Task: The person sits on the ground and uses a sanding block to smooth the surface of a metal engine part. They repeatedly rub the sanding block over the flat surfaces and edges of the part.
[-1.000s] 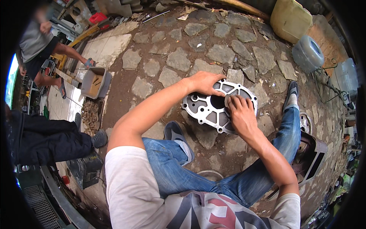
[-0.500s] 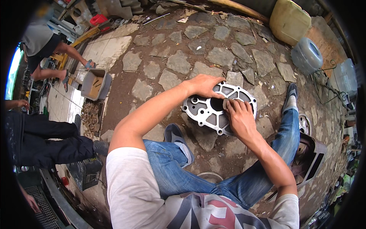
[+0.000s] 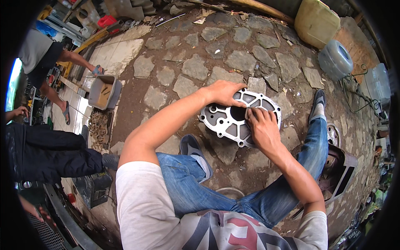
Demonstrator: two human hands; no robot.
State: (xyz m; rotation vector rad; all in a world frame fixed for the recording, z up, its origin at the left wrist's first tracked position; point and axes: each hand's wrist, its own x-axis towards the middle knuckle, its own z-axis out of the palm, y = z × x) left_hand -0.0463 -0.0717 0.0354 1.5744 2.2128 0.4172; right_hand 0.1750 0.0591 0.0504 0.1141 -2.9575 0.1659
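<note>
A silver metal gearbox-like housing (image 3: 225,128), with a ribbed face, bolt holes around its rim and a large dark hole near its middle, sits between my legs above the stone ground. My left hand (image 3: 225,93) grips its far left edge, thumb lying over the top. Across its right side bends my right hand (image 3: 263,125), fingers curled and pressed together at the rim of the central hole. A small greyish edge shows at those fingertips, too little of it to name.
A grey plastic tub (image 3: 105,92) stands left on pale tiles. Two people are at the left, near a dark box (image 3: 92,189). A yellowish jerrycan (image 3: 316,23) and a clear container (image 3: 335,60) stand far right. A brown metal casing (image 3: 337,171) lies beside my right leg.
My right hand has shifted very slightly on the housing; my left stays put. At the left, the far person has stepped and a foot has moved nearer.
</note>
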